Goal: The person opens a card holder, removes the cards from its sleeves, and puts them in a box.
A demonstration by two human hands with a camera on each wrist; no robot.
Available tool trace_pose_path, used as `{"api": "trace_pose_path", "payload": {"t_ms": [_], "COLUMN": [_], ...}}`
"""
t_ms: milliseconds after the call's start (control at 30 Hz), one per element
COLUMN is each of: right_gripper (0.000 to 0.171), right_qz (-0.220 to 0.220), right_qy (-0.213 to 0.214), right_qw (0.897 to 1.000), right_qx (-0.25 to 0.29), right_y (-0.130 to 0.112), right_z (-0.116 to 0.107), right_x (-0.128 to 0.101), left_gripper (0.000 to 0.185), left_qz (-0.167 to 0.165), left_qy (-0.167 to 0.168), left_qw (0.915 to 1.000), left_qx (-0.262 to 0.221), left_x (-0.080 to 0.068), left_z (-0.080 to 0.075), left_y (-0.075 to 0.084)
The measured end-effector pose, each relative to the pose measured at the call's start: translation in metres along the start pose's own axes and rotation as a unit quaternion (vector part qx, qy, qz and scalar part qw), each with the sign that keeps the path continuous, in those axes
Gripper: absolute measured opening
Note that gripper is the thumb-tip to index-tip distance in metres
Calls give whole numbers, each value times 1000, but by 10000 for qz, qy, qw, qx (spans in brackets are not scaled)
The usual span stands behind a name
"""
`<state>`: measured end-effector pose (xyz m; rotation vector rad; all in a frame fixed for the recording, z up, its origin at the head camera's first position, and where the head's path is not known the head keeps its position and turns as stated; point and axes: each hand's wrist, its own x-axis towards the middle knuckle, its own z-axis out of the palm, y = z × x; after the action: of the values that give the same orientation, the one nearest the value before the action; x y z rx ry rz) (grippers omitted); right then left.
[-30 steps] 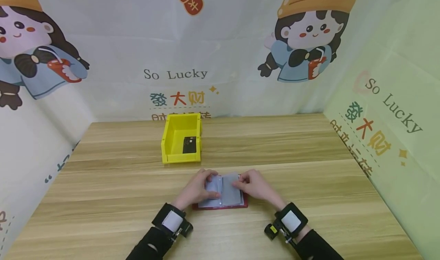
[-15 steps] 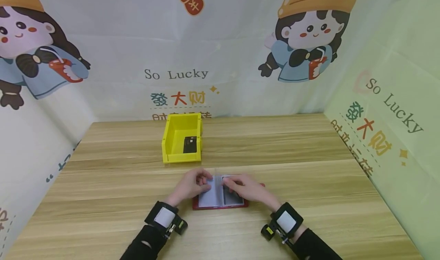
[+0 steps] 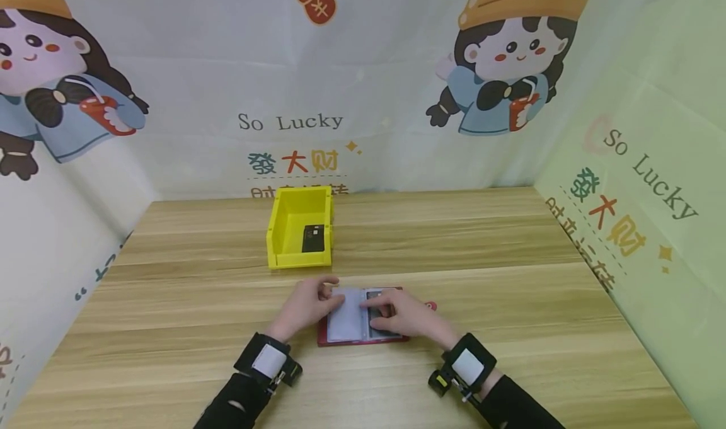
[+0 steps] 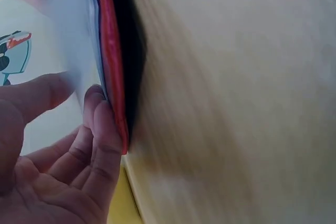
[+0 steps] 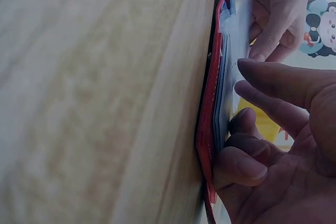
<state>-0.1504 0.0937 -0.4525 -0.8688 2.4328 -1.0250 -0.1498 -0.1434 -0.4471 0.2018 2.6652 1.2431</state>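
Observation:
A small red card holder (image 3: 323, 336) lies open on the wooden table, its clear sleeves spread to both sides of the spine. The left-hand sleeves (image 3: 347, 322) look pale; a dark card (image 3: 374, 314) shows in the right half. My left hand (image 3: 306, 303) pinches the outer left part, thumb over a pale sleeve, fingers at the holder's edge. My right hand (image 3: 404, 312) rests over the right half, index finger stretched to the spine and the other fingers loosely bent. In the right wrist view its lower fingers touch the holder's red edge (image 5: 210, 108).
Beyond the holder stands a yellow bin (image 3: 273, 252) with a black card (image 3: 313, 239) lying in it. A round red tab (image 3: 432, 305) sticks out past my right hand. Printed cloth walls (image 3: 397, 164) border the table (image 3: 482, 240) at the back and sides.
Sleeves on the right have been turned over to the left, uncovering the dark card. My right hand has moved left toward the spine, and my left hand has shifted outward to the left.

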Motion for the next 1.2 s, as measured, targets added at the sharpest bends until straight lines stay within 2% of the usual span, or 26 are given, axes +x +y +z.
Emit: {"api": "trace_pose_path", "payload": {"t_ms": [133,267,367,467,567,667,733,833,1000,1200], "right_gripper": [41,48,56,66,71,69,66,63,63,64], "right_qz": [-38,137,346,517,683,748,738,742,774,699], "right_qy": [78,304,492,535,468,424,416,415,455,571], "right_qw": [10000,9993,9982,9972,9964,9962,9963,9963,9959,9959], "right_qx": [13,190,75,-82,-156,-150,-122,-89,-100,-113], "right_y": [0,3,10,17,22,25,26,26,25,25], "right_z": [-1,-6,-14,-21,-26,-29,-29,-29,-28,-26], "right_x": [-1,-4,-6,-9,-11,-12,-12,-11,-10,-12], "left_gripper": [40,40,40,36,28,20,18,18,25,30], "left_qz": [-89,-206,-301,-241,167,661,834,690,93,36], "left_qy": [128,195,232,213,108,-121,-284,-461,-521,-292], "left_qw": [9996,9992,9985,9976,9960,9939,9930,9944,9978,9987], "left_qx": [219,273,386,615,868,872,788,660,408,426], "left_x": [0,1,1,-1,0,1,3,7,12,13], "left_z": [1,2,3,5,8,13,16,20,24,30], "left_y": [1,2,5,13,22,29,31,31,31,33]}}
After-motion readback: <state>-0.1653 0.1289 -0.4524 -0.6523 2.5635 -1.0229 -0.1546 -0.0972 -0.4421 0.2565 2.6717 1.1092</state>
